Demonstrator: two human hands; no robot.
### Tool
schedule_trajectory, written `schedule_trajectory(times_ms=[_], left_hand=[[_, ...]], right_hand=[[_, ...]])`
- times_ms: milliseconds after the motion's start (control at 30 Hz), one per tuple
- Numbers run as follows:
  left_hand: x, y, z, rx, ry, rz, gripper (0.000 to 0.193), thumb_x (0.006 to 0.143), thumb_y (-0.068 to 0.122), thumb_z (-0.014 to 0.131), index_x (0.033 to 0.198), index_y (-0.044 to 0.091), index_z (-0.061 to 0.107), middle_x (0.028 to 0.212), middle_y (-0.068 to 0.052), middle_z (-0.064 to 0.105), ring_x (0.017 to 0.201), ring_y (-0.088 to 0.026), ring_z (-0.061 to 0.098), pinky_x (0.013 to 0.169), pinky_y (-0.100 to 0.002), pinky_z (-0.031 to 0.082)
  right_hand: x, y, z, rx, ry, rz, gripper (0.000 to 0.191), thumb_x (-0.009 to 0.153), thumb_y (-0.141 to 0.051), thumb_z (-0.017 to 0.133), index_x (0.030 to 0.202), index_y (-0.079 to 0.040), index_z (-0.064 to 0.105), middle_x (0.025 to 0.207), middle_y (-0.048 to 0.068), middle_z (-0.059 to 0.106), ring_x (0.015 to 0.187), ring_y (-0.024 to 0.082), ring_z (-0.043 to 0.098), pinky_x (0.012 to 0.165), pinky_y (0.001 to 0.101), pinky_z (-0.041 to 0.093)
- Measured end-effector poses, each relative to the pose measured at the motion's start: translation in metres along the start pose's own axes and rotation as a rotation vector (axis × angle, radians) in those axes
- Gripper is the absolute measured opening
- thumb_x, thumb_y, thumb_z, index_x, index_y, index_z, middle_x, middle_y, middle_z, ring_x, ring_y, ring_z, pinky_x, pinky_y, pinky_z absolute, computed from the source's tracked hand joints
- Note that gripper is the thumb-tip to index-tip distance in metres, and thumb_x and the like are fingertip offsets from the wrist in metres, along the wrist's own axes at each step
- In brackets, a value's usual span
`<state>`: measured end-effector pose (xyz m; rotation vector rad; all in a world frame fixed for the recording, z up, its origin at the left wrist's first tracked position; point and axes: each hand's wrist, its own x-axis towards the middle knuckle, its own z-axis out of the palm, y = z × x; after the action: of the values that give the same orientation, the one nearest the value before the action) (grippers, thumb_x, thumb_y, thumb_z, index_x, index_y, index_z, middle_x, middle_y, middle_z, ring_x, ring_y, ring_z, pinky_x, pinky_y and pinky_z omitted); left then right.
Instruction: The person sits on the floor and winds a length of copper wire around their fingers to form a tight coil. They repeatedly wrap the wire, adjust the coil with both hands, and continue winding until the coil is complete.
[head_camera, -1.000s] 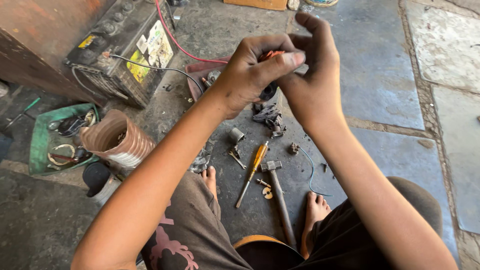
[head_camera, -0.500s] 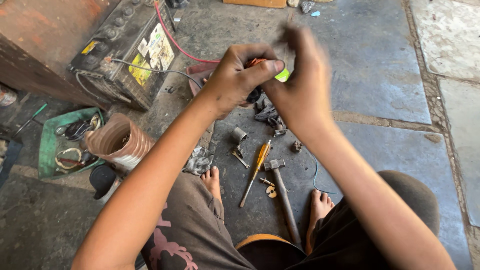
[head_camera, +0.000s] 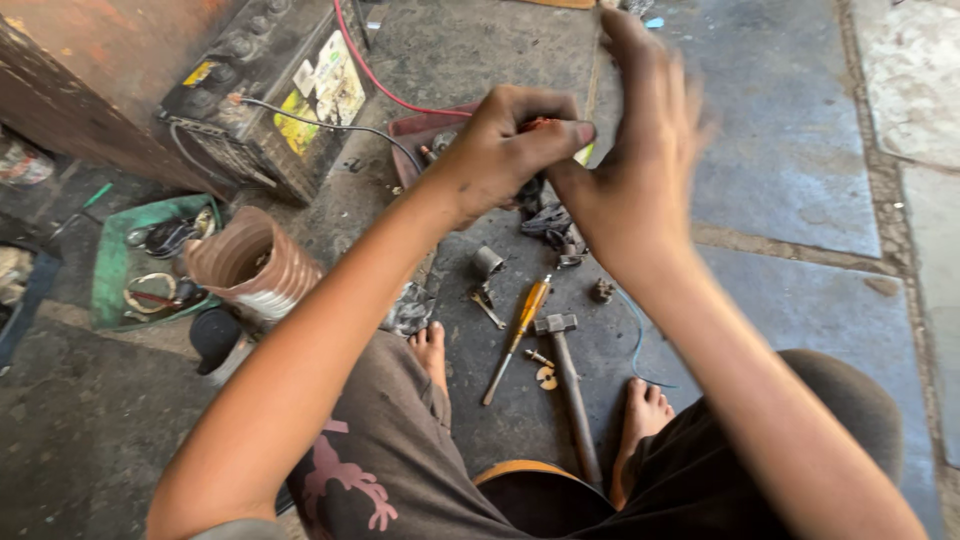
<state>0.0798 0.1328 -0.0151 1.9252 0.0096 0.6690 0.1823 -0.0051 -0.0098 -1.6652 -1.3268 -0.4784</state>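
Your left hand (head_camera: 505, 150) is clenched around a small part with an orange-red end (head_camera: 540, 124), held up at the centre top of the frame; most of it is hidden inside your fist. Your right hand (head_camera: 630, 170) is blurred beside it, fingers spread, and I cannot tell whether it grips anything.

If that fist loosens, the part could drop among the metal scraps (head_camera: 555, 225) directly below and be hard to find. Your bare feet sit close to the hammer (head_camera: 568, 385) and the yellow-handled screwdriver (head_camera: 518, 325) at lower centre, so a falling piece or a nudged tool could hurt them.

At upper left, the dark boxy battery (head_camera: 270, 95) carries rectangular stickers: a yellow-green one (head_camera: 296, 110) and a paler one with white patches (head_camera: 335, 85) on its side, and a small yellow tag (head_camera: 200, 73) on top. A red cable (head_camera: 375, 85) runs from it.
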Motion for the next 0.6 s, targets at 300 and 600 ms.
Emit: schedule_trajectory(times_ms=[300, 600], left_hand=[[-0.009, 0.007, -0.005, 0.002, 0.018, -0.228, 0.029, 0.095, 0.031, 0.067, 0.08, 0.006, 0.068, 0.064, 0.007, 0.048, 0.06, -0.005, 0.043, 0.052, -0.028, 0.034], [-0.023, 0.004, 0.002, -0.019, -0.034, -0.239, 0.034, 0.091, 0.044, 0.063, 0.083, 0.011, 0.066, 0.067, 0.008, 0.052, 0.06, -0.005, 0.048, 0.053, -0.027, 0.037]], right_hand=[[-0.014, 0.011, 0.008, -0.186, 0.014, -0.056, 0.087, 0.082, -0.022, 0.09, 0.151, -0.003, 0.04, 0.136, 0.018, 0.059, 0.126, 0.035, 0.055, 0.105, 0.0477, 0.039], [-0.03, 0.02, 0.038, 1.023, -0.379, 0.641, 0.057, 0.096, -0.011, 0.065, 0.15, 0.0, 0.049, 0.133, 0.01, 0.066, 0.124, 0.018, 0.062, 0.106, 0.034, 0.051]])
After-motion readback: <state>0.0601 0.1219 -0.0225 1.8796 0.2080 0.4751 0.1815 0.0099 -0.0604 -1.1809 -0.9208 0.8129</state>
